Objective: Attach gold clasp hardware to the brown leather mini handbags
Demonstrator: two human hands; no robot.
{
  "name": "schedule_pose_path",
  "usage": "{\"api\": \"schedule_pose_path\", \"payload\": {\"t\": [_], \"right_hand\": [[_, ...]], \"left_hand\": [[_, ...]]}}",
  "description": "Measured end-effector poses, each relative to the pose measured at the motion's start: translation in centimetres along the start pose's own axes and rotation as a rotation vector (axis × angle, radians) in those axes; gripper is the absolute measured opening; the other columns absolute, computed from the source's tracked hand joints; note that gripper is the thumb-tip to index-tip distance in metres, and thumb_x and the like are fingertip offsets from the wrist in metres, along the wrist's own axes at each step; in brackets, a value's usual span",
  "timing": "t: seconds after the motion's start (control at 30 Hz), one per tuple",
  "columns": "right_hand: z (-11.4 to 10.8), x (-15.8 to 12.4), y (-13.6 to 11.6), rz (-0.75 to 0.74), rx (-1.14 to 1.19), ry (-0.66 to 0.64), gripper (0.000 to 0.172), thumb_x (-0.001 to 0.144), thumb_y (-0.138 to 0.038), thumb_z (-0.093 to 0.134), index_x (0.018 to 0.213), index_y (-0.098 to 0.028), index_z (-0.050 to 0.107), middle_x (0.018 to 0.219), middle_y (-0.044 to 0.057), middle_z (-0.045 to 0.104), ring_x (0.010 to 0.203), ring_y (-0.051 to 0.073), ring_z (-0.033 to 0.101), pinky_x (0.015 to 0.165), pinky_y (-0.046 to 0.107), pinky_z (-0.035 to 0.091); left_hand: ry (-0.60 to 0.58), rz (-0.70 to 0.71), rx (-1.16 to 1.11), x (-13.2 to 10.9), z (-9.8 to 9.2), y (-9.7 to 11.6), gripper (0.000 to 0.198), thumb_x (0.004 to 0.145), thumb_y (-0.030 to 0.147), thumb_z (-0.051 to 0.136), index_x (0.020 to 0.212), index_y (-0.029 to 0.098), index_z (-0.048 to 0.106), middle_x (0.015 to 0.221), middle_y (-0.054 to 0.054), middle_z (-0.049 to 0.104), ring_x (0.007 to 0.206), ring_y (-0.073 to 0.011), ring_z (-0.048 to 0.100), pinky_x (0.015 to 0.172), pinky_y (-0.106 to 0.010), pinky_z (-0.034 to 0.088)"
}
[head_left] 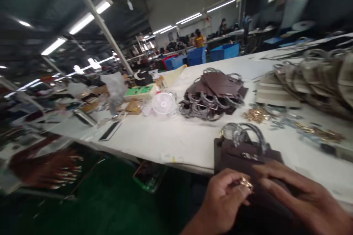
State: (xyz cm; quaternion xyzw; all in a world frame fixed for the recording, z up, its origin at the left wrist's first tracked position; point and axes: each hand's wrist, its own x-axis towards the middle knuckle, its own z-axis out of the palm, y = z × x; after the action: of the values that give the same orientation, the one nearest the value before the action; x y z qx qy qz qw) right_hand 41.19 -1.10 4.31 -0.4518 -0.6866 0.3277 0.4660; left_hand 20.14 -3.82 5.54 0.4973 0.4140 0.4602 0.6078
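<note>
My left hand pinches a small gold-coloured metal fitting between thumb and fingertips; its exact kind is too blurred to tell. Close beside it, my right hand lies over a dark brown handbag, its fingers stretched out and touching the panel. The bag rests at the table's near edge, with grey patterned handles upright at its far side. Metal hardware shows on the bag below the handles. The bag's lower part is dark and partly hidden by my hands.
More brown bag pieces with handles are piled on the white table. Gold fittings lie loose near beige bags on the right. A white fan and a phone-like slab are leftward. People work far off.
</note>
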Motion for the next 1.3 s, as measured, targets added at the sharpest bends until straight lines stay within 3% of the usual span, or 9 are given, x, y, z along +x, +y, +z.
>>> {"api": "schedule_pose_path", "payload": {"t": [0.13,0.27,0.37,0.47,0.57,0.67,0.83,1.07,1.3], "right_hand": [[-0.7,1.1,-1.6,0.014,0.111,-0.282,0.021,0.102,-0.041,0.068,0.116,-0.032,0.079,0.105,0.005,0.071,0.097,0.020,0.069,0.084,0.027,0.056],[-0.5,1.3,-1.9,-0.001,0.138,-0.396,0.018,0.106,-0.034,0.063,0.113,-0.030,0.079,0.100,0.005,0.065,0.091,0.017,0.065,0.077,0.024,0.051],[-0.7,0.7,-1.7,0.000,0.135,-0.471,0.017,0.106,-0.033,0.063,0.105,-0.029,0.079,0.099,0.004,0.062,0.087,0.015,0.063,0.074,0.023,0.048],[-0.7,0.2,-1.2,-0.029,0.133,-0.499,0.016,0.107,-0.031,0.062,0.104,-0.029,0.077,0.101,0.003,0.061,0.090,0.015,0.063,0.076,0.024,0.048],[-0.4,-0.2,-0.6,-0.033,0.132,-0.444,0.016,0.107,-0.031,0.061,0.099,-0.027,0.074,0.100,0.003,0.061,0.098,0.017,0.062,0.084,0.026,0.047],[0.0,-0.5,-0.5,0.049,0.135,-0.356,0.020,0.107,-0.033,0.061,0.092,-0.024,0.070,0.097,0.002,0.062,0.094,0.016,0.062,0.084,0.026,0.046],[0.4,-1.0,-1.3,0.158,0.225,-0.327,0.023,0.106,-0.039,0.063,0.090,-0.024,0.068,0.090,-0.001,0.064,0.085,0.014,0.061,0.079,0.024,0.045],[0.8,-0.9,-2.0,0.218,0.287,-0.322,0.028,0.105,-0.043,0.064,0.088,-0.021,0.068,0.086,-0.001,0.064,0.082,0.015,0.060,0.076,0.023,0.045],[1.0,-1.3,-1.5,0.216,0.234,-0.301,0.024,0.103,-0.044,0.067,0.097,-0.021,0.069,0.095,0.003,0.066,0.091,0.019,0.063,0.083,0.027,0.048]], "left_hand": [[-0.201,-0.133,-0.116,1.0,-0.9,0.5,0.047,0.093,0.051,0.070,0.113,0.008,0.074,0.085,-0.007,0.062,0.065,-0.0108,0.061,0.056,-0.019,0.054],[-0.274,-0.227,-0.079,1.0,-1.7,0.5,0.042,0.097,0.049,0.065,0.102,0.008,0.074,0.081,-0.005,0.061,0.049,-0.0044,0.055,0.044,-0.013,0.041],[-0.321,-0.323,-0.167,1.1,-2.1,0.2,0.041,0.094,0.048,0.069,0.101,0.008,0.075,0.075,-0.004,0.060,0.046,-0.0050,0.053,0.040,-0.013,0.040],[-0.369,-0.373,-0.247,1.0,-2.1,-0.3,0.044,0.089,0.048,0.074,0.106,0.007,0.076,0.081,-0.009,0.064,0.061,-0.0123,0.062,0.042,-0.017,0.050],[-0.275,-0.261,-0.154,0.7,-1.7,-0.6,0.049,0.092,0.048,0.072,0.122,0.010,0.072,0.100,-0.014,0.069,0.084,-0.0189,0.069,0.056,-0.022,0.060],[-0.072,0.030,0.111,0.2,-1.2,-1.1,0.048,0.086,0.035,0.080,0.129,0.017,0.070,0.118,-0.013,0.069,0.094,-0.0175,0.068,0.069,-0.023,0.061],[0.035,0.381,0.434,-0.2,-0.7,-1.6,0.023,0.088,0.014,0.074,0.111,0.020,0.077,0.094,-0.004,0.074,0.083,-0.0119,0.069,0.074,-0.020,0.058],[0.020,0.369,0.466,-1.0,-0.8,-1.0,0.032,0.095,0.019,0.068,0.126,0.021,0.070,0.104,-0.006,0.072,0.091,-0.0138,0.070,0.077,-0.021,0.060],[0.094,0.211,0.466,-1.0,-0.5,-0.4,0.019,0.098,0.027,0.067,0.112,0.019,0.076,0.102,-0.007,0.072,0.088,-0.0142,0.069,0.073,-0.021,0.056]]}}
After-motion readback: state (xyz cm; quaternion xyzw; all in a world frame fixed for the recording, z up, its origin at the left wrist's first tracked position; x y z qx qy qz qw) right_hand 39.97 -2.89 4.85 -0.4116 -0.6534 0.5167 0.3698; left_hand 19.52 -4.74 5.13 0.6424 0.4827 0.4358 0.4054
